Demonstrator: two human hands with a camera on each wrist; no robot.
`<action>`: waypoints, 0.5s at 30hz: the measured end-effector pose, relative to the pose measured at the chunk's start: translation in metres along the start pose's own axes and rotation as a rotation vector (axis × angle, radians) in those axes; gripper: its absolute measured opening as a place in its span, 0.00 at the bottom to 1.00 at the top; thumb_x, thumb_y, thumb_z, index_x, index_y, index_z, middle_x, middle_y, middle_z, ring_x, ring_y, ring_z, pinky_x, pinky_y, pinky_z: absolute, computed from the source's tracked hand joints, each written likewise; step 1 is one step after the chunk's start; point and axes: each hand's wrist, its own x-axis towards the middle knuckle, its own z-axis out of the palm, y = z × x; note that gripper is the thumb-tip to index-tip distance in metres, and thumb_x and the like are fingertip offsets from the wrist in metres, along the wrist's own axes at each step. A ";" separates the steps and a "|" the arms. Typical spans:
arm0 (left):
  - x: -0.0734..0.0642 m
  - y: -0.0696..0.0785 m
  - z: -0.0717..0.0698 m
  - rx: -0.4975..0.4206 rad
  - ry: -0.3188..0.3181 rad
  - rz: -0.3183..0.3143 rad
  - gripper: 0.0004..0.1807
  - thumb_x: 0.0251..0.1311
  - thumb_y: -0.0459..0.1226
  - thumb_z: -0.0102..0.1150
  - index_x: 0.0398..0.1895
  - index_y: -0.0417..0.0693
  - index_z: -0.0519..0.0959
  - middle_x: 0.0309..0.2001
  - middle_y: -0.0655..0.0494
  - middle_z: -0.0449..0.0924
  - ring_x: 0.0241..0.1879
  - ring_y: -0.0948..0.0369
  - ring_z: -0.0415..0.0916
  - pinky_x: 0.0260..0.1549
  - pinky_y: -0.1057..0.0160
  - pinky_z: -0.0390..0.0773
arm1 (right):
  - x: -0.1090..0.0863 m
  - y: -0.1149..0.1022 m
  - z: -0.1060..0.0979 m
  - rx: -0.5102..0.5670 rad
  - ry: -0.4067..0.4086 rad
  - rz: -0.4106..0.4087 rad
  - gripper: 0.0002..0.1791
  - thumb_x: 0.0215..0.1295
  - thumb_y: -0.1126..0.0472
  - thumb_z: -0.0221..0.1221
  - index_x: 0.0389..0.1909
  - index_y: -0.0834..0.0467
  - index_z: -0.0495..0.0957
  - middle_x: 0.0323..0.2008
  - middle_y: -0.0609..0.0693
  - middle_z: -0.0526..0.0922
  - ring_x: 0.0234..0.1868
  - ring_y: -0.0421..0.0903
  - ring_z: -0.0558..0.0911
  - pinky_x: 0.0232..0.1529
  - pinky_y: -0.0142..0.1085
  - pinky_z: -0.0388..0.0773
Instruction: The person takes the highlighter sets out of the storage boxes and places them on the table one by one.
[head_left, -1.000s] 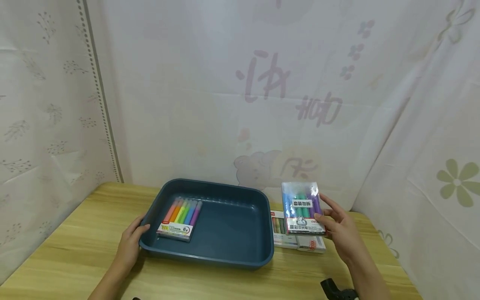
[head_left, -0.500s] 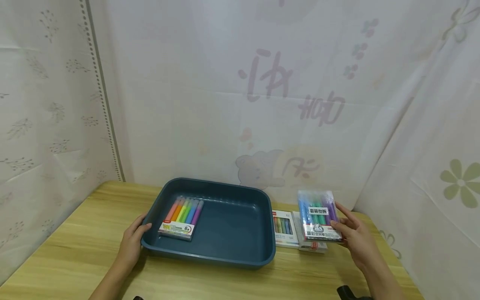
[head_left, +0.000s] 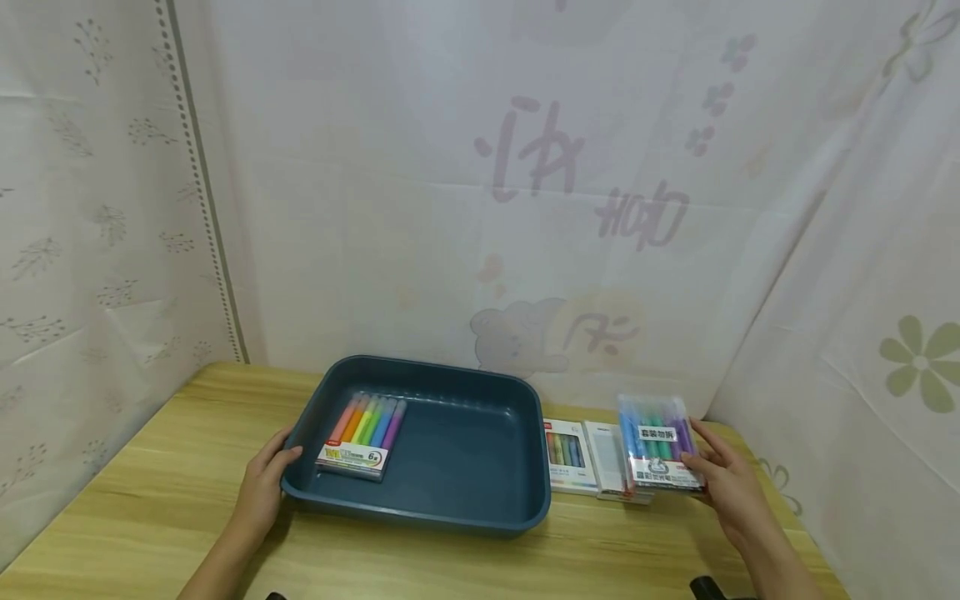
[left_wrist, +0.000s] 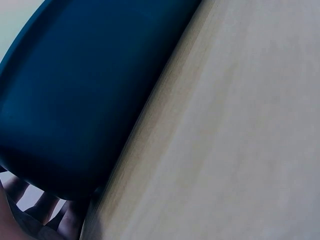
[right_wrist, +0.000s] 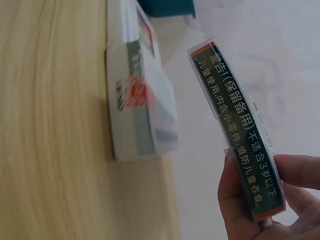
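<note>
My left hand (head_left: 261, 487) grips the left end of a dark blue tray (head_left: 457, 475), thumb at the rim; in the left wrist view its fingers (left_wrist: 44, 206) curl against the tray's outer end. Inside the tray at left lies a clear pack of rainbow-coloured highlighters (head_left: 362, 437). On the right, my right hand (head_left: 733, 492) pinches the right edge of a second highlighter pack (head_left: 658, 450), with blue, green and purple pens and a white label. The right wrist view shows this pack's dark printed bottom edge (right_wrist: 237, 130), raised above the table, between thumb and fingers.
Right of the tray lie a white box with a window of coloured pens (head_left: 567, 458) and another white box (head_left: 604, 454), partly behind the held pack. The wooden table (head_left: 420, 567) meets printed curtains (head_left: 420, 233) at the back and sides.
My right hand has moved right and lower with the highlighter pack, uncovering more of the two white boxes. The left hand and tray have stayed in place.
</note>
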 end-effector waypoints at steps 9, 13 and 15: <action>0.002 0.000 0.000 -0.022 -0.009 0.003 0.29 0.78 0.39 0.38 0.77 0.37 0.57 0.75 0.32 0.58 0.46 0.88 0.64 0.42 0.80 0.74 | 0.010 0.014 -0.012 0.023 -0.005 0.046 0.37 0.79 0.57 0.48 0.82 0.46 0.42 0.51 0.50 0.71 0.38 0.35 0.83 0.40 0.33 0.83; 0.002 0.000 0.000 -0.001 -0.013 -0.006 0.30 0.78 0.41 0.38 0.78 0.37 0.56 0.77 0.33 0.56 0.45 0.90 0.61 0.43 0.83 0.71 | 0.012 0.019 -0.018 0.024 -0.003 0.065 0.38 0.79 0.57 0.50 0.82 0.47 0.43 0.52 0.49 0.71 0.38 0.34 0.83 0.40 0.33 0.84; 0.002 0.000 0.000 0.005 -0.013 -0.012 0.30 0.78 0.41 0.38 0.78 0.38 0.56 0.77 0.34 0.55 0.46 0.90 0.61 0.43 0.84 0.69 | 0.014 0.021 -0.021 0.025 -0.001 0.074 0.38 0.78 0.56 0.51 0.81 0.47 0.43 0.51 0.49 0.70 0.37 0.34 0.83 0.40 0.33 0.84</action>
